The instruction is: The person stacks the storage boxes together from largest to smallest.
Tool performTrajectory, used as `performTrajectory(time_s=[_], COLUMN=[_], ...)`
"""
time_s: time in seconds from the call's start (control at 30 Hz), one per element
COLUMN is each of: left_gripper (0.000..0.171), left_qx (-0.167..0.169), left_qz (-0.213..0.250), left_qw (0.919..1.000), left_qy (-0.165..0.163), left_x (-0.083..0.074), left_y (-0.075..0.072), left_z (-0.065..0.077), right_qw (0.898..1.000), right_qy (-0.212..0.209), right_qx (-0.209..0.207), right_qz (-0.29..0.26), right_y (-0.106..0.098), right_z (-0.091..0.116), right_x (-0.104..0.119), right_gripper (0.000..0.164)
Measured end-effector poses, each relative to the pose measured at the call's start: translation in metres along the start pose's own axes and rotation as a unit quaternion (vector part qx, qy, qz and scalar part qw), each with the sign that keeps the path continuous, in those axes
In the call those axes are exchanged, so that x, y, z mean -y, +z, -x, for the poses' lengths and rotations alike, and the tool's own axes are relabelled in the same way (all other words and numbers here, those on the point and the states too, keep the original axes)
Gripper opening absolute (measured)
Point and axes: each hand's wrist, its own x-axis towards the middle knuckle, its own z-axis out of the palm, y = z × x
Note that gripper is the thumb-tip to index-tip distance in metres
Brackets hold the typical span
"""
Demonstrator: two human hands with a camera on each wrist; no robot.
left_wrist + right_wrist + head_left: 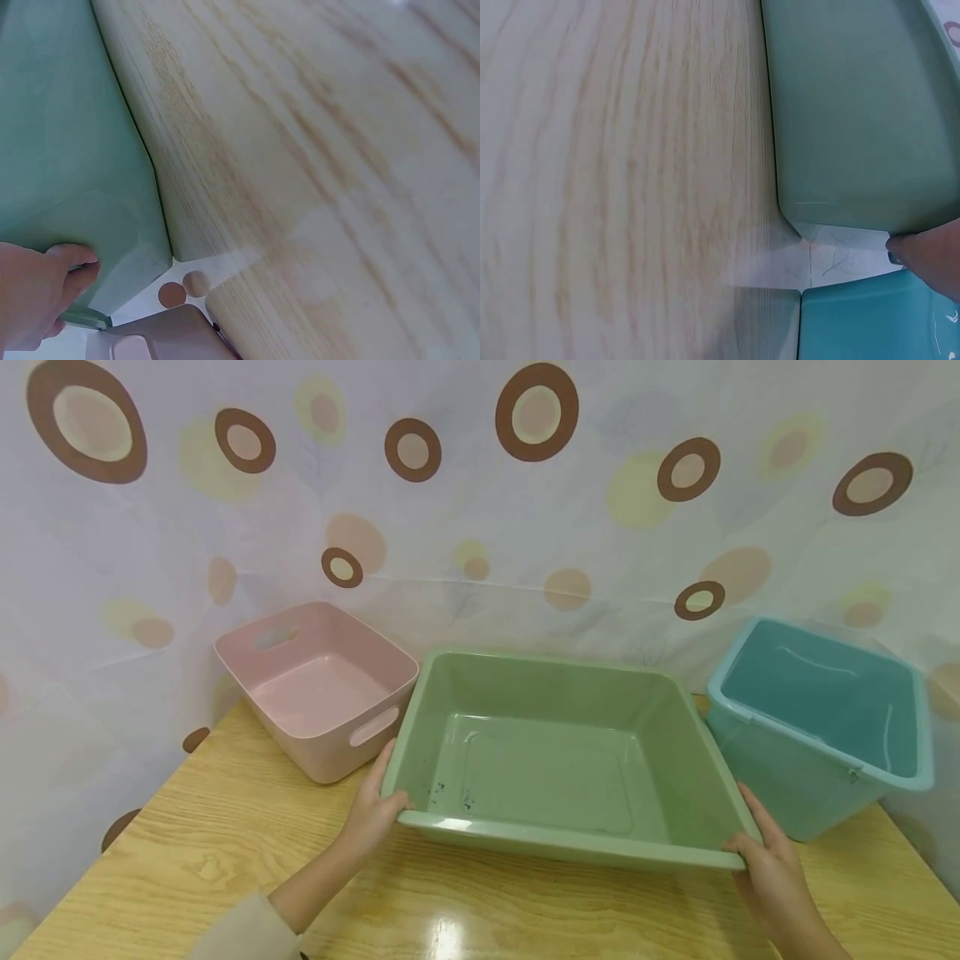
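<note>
A wide green plastic tub point(547, 777) sits in the middle of the table between two other containers. Its near rim is held at both corners. My left hand point(372, 810) grips the left front corner, thumb over the rim and fingers below its outside. At the right front corner, my right hand point(772, 860) grips the rim the same way. A few dark specks mark the tub's floor at its left. In the left wrist view the left hand point(45, 292) curls at the tub's edge; the right wrist view shows part of the right hand point(930, 255) under the rim.
A pink basket point(330, 685) with handle slots stands close to the tub's left. On the right is a teal bin point(817, 727), tilted in view. The wood-grain table point(187, 860) runs back to a patterned cloth point(465, 527) behind the containers.
</note>
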Motion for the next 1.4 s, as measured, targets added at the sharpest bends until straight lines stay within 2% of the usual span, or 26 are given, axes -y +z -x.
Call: performTrajectory(time_s=[0.73, 1.13, 1.4], left_gripper=[0.088, 0.088, 0.089], left_qx=[0.0, 0.0, 0.0], left_qz=[-0.001, -0.007, -0.014], left_qw=[1.0, 1.0, 0.9999], left_qy=[0.002, 0.004, 0.0], left_x=[-0.0036, -0.0033, -0.0036], left_y=[0.0008, -0.0006, -0.0014], left_z=[0.0029, 0.0058, 0.0082], right_qw=[1.0, 1.0, 1.0], right_qy=[0.012, -0.012, -0.002], right_qx=[0.002, 0.008, 0.005], right_qz=[-0.008, -0.012, 0.004], right_y=[-0.0001, -0.0049, -0.0036], right_z=[0.0034, 0.0023, 0.0049], right_x=[0.0016, -0.0059, -0.0046], right_gripper=[0.079, 0.081, 0.081])
